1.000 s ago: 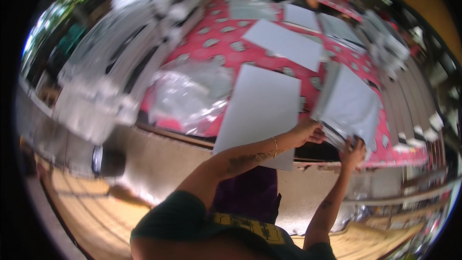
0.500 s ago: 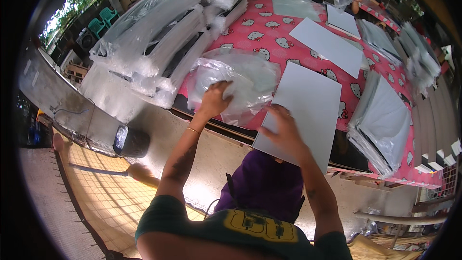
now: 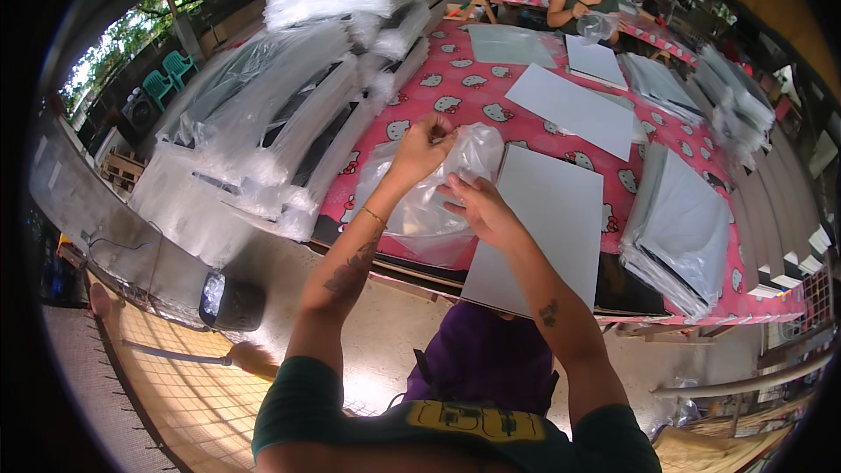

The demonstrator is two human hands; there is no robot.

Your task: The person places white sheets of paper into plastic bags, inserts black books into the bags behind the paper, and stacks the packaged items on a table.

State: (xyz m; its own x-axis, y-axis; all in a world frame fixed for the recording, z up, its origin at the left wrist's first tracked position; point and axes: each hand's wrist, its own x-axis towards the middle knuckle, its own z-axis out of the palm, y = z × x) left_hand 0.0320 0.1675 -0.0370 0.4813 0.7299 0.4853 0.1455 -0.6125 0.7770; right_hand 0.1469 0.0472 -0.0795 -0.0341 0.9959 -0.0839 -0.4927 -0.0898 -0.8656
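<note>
A crumpled clear plastic bag (image 3: 480, 151) lies partly raised on the pink table in front of me. My left hand (image 3: 424, 152) is closed in a pinch at the bag's upper left edge. Just to the right and nearer, my right hand (image 3: 484, 212) has its fingers apart, palm toward the bag; whether the fingertips touch the plastic I cannot tell. Under my right wrist and forearm lies a large white board (image 3: 554, 215), reaching the table's near edge.
Wrapped bundles in plastic (image 3: 298, 96) are piled high at left. A plastic-covered stack (image 3: 681, 219) stands at right. Another white board (image 3: 574, 109) lies farther back on the patterned table cover (image 3: 477, 79). A person (image 3: 585, 4) handles clear plastic across the table. A black bin (image 3: 235, 300) sits below left.
My left hand has moved up and right, now pinching the bag. My right hand has moved from the white board to beside the bag. The plastic is more bunched and lifted.
</note>
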